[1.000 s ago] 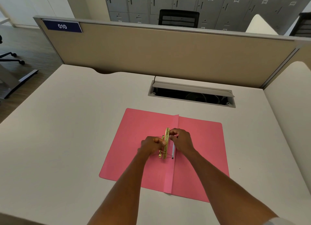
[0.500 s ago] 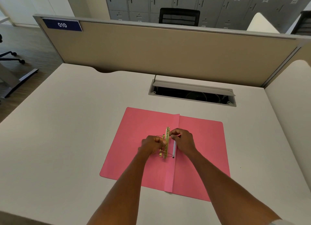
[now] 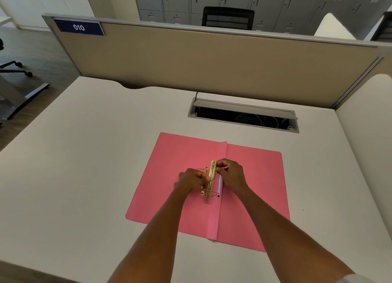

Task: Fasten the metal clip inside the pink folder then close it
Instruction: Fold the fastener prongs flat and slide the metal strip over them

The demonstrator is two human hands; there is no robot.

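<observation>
The pink folder (image 3: 176, 172) lies open and flat on the desk, its spine fold running toward me down the middle. A gold metal clip (image 3: 211, 179) stands on edge just left of the fold, with a thin white strip beside it on the right. My left hand (image 3: 191, 182) pinches the clip from the left side at its middle. My right hand (image 3: 230, 173) grips the clip's far end from the right, fingers curled over it. Thin wire prongs stick out to the left at both ends of the clip.
The folder rests on a beige desk (image 3: 84, 155). An open cable slot (image 3: 244, 116) is cut into the desk behind the folder. A tan partition (image 3: 212, 60) closes off the back, and a second panel (image 3: 369, 134) stands at the right.
Both hands stay on the clip in nearly the same place; my right hand's fingers have shifted slightly at the clip's far end. The folder has not moved.
</observation>
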